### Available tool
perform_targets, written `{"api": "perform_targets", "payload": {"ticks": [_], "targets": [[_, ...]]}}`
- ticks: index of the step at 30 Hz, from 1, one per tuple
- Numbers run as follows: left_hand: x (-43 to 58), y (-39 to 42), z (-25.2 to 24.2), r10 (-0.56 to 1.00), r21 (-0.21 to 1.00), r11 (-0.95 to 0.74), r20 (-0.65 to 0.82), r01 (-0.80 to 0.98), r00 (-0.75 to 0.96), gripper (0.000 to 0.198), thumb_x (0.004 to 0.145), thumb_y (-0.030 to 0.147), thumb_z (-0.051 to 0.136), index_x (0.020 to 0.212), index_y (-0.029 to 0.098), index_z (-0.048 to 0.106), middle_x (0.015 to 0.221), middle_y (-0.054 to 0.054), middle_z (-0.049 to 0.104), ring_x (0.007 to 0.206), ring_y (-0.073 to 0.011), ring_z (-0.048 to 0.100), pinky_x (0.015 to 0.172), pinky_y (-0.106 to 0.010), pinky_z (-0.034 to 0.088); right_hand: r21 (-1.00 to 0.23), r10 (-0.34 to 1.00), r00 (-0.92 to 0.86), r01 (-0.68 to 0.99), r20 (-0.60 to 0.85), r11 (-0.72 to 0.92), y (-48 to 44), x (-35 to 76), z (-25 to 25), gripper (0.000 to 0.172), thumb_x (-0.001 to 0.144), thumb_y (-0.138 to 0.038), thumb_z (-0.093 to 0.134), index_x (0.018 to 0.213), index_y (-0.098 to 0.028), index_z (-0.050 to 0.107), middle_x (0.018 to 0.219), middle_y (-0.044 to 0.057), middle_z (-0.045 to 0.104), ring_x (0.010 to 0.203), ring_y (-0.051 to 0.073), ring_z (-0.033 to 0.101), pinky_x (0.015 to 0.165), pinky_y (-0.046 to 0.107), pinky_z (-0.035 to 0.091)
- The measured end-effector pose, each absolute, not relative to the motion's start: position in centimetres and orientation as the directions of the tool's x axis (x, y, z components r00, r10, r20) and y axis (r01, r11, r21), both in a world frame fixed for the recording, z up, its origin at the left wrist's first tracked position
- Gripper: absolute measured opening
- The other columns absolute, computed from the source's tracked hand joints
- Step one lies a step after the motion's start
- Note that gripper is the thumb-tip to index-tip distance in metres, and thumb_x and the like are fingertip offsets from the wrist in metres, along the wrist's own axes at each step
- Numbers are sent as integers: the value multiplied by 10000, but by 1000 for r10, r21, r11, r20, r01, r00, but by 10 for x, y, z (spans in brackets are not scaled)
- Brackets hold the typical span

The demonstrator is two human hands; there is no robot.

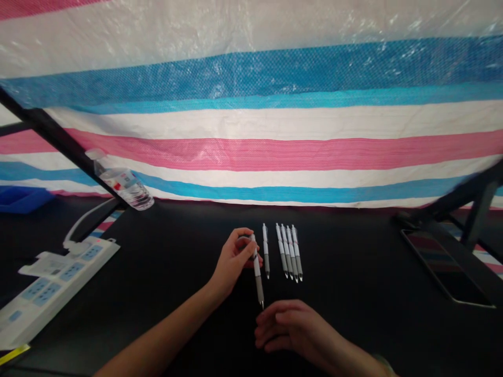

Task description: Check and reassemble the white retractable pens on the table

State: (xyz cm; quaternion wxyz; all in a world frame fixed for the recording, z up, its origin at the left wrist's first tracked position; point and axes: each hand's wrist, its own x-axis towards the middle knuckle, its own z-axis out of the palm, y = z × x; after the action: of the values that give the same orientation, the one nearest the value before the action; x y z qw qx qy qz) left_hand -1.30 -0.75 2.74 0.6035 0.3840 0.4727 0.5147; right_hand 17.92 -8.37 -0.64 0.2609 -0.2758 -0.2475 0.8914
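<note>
My left hand (234, 257) pinches a white pen with a grey grip (257, 272) near its upper end, the tip pointing down toward me. Just below that tip is my right hand (288, 327), its fingers loosely curved and apart, with nothing visible in them. To the right of the held pen, a single matching pen (266, 251) lies on the black table (346, 324). Farther right, several more of the same pens (290, 253) lie side by side in a row, tips toward me.
A white power strip (66, 288) with a plugged-in cable lies at the left. Behind it a clear plastic bottle (129, 186) leans by a black frame bar. A dark phone (446, 267) rests at the right. Striped sheeting (251, 154) hangs along the back edge.
</note>
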Motion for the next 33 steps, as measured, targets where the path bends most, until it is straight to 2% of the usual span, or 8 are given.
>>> {"api": "perform_targets", "payload": {"ticks": [6, 11, 14, 17, 19, 22, 26, 33], "targets": [[-17, 37, 21, 1000, 972, -21, 17, 234, 19, 320, 787, 316, 745, 1067, 214, 629, 737, 31, 638, 592, -150, 656, 522, -233, 541, -640, 614, -697, -287, -370, -713, -84, 179, -5, 258, 804, -235, 660, 959, -70, 782, 915, 148, 768, 838, 241, 740, 791, 349, 533], [-10, 55, 9, 999, 949, -43, 49, 313, -12, 296, 723, 265, 786, 983, 199, 660, 720, 42, 601, 484, -119, 587, 447, -213, 479, -729, 649, -674, -237, -352, -642, -79, 181, -2, 231, 822, -304, 690, 880, -94, 766, 896, 127, 755, 805, 227, 723, 763, 344, 532], [-9, 49, 6, 997, 946, -36, 58, 322, -59, 389, 745, 298, 775, 1090, 191, 631, 863, 12, 609, 480, -105, 595, 441, -223, 487, -904, 711, -648, -79, -274, -420, -72, 187, 9, 255, 877, -349, 664, 834, -117, 760, 853, 98, 748, 798, 212, 696, 764, 333, 521], [-14, 30, 7, 997, 945, -31, 54, 324, -63, 418, 765, 295, 767, 1140, 185, 620, 994, -31, 618, 546, -115, 643, 522, -256, 542, -971, 831, -549, 233, -90, 49, -65, 194, 20, 159, 912, -239, 611, 889, -167, 751, 854, 63, 734, 811, 204, 668, 749, 316, 520], [-19, 14, 8, 999, 944, -47, 49, 325, 2, 393, 763, 269, 777, 1125, 189, 647, 1037, -60, 638, 647, -150, 678, 580, -272, 563, -834, 848, -519, 417, 108, 361, -62, 197, 20, 224, 906, -133, 556, 1042, -169, 731, 1019, 102, 740, 938, 244, 681, 825, 364, 542], [-29, -9, 10, 965, 911, -211, 137, 355, 222, 492, 753, 208, 792, 1228, 260, 674, 1239, -111, 637, 874, -226, 686, 732, -353, 596, -455, 730, -604, 578, 320, 677, -56, 199, 10, 468, 884, -5, 465, 1306, -109, 638, 1317, 191, 666, 1274, 354, 573, 1053, 526, 461], [-33, -21, 7, 836, 768, -452, 187, 454, 516, 610, 718, 150, 838, 1280, 338, 690, 1443, -113, 570, 1166, -332, 586, 1025, -531, 479, -162, 642, -698, 628, 316, 762, -49, 199, -5, 455, 914, -9, 495, 1344, -97, 616, 1347, 198, 657, 1320, 393, 539, 1083, 588, 421], [-23, -8, -2, 754, 632, -621, 323, 463, 572, 321, 873, 166, 706, 1164, 295, 742, 1267, -119, 663, 1007, -289, 619, 907, -449, 516, -38, 600, -738, 621, 308, 783, -44, 201, -8, 315, 974, -37, 501, 1231, -88, 675, 1198, 188, 720, 1180, 369, 627, 956, 515, 510]]}}
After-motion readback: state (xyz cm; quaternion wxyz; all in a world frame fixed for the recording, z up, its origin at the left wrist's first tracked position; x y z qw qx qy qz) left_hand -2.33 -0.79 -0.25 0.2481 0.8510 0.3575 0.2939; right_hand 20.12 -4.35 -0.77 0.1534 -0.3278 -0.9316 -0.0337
